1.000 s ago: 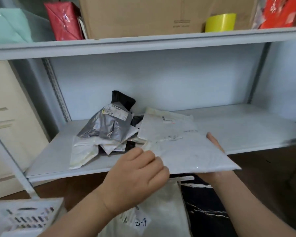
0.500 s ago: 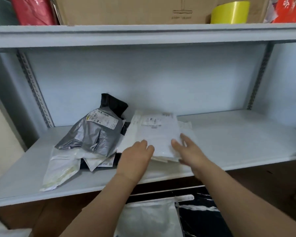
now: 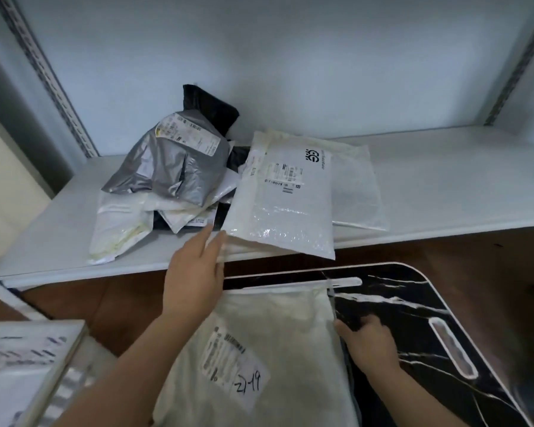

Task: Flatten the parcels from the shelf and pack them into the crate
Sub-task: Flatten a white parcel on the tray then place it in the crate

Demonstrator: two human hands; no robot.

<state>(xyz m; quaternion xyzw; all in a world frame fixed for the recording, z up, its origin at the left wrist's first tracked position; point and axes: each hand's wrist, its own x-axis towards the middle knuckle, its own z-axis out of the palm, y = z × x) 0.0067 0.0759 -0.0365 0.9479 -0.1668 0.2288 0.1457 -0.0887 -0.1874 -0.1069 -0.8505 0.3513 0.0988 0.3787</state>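
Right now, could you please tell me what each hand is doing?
Left hand: open, straight fingers touching the white bubble mailer at its near corner.
Right hand: fingers curled at the edge of the labelled white parcel; grip unclear.

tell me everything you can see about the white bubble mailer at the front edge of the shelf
The white bubble mailer is a flat, glossy padded plastic envelope with a dimpled, shiny face. A printed shipping label with barcodes and a black logo sit near its far end. It lies face up, slightly askew, its near corner jutting past the shelf edge. It overlaps another white mailer to its right and dark parcels on its left. The left hand touches its near left corner with straight fingers.
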